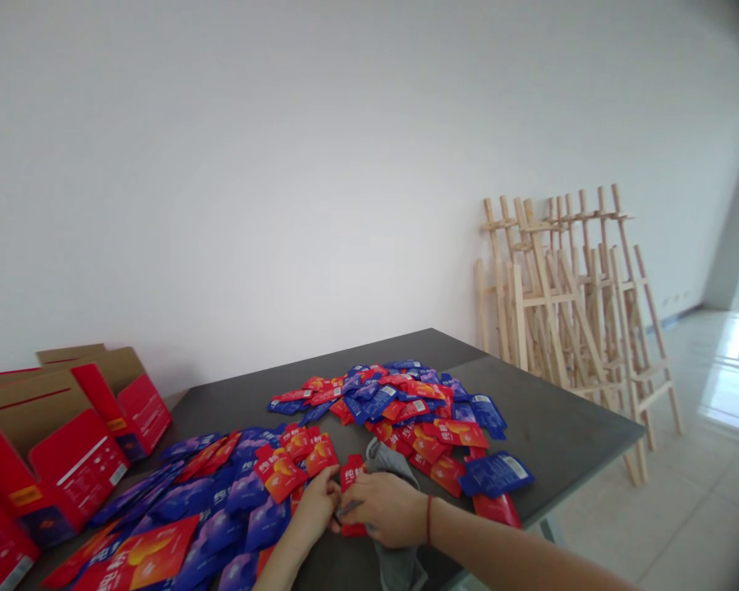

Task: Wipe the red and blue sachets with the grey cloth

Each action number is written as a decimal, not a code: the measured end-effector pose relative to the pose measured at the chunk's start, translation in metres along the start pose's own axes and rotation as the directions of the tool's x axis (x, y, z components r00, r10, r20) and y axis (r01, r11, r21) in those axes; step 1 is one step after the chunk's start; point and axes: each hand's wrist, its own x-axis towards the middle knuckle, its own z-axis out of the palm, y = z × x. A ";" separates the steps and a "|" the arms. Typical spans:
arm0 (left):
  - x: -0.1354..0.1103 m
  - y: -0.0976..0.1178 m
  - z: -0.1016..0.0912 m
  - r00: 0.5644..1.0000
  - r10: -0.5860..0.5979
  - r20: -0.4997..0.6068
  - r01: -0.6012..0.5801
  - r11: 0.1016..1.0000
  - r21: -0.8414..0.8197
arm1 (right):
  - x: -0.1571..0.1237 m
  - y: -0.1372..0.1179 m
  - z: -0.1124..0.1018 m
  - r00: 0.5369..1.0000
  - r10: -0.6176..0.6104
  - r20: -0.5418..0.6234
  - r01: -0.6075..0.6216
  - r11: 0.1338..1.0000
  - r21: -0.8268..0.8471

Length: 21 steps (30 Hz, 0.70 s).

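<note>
**Red packet (352, 471) reading "纯" under my fingers (354, 492)**

Nearest me, at the lower left, a red-orange packet (144, 555) lies on its pile, a big white "粉" readable beside printed orange shapes. Beyond my right forearm's red wrist band (429, 519), my right hand (391, 507) bends over the red packet, its palm above a grey cloth (400, 568). My left hand (315, 505) has its fingers curled in at the packet's left edge. Both sets touch it; I cannot tell whether either actually grips. The packet lies on the dark bench (566, 435), between the two piles, "纯" showing at its upper end and the next character partly covered.

To my left spreads the near pile (215, 505), purple-blue and red packets overlapping, several red ones repeating "纯粉". Beside it stand open red cartons (67, 472), brown inside; their white print is too small to read, though a pale label shows at a corner.

Right of my hand, a blue packet (498, 474) lies across a red one, showing a white barcode panel. Farther off, the mixed far pile (394, 398) shows more barcodes and small illegible lines. Past the bench, wooden easels (566, 304) lean by the white wall (320, 180).
</note>
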 end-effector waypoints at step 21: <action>-0.006 0.004 0.002 0.998 0.037 0.048 -0.038 0.999 0.024 | 0.034 0.034 0.004 0.866 0.498 -0.040 -0.498 0.853 -0.155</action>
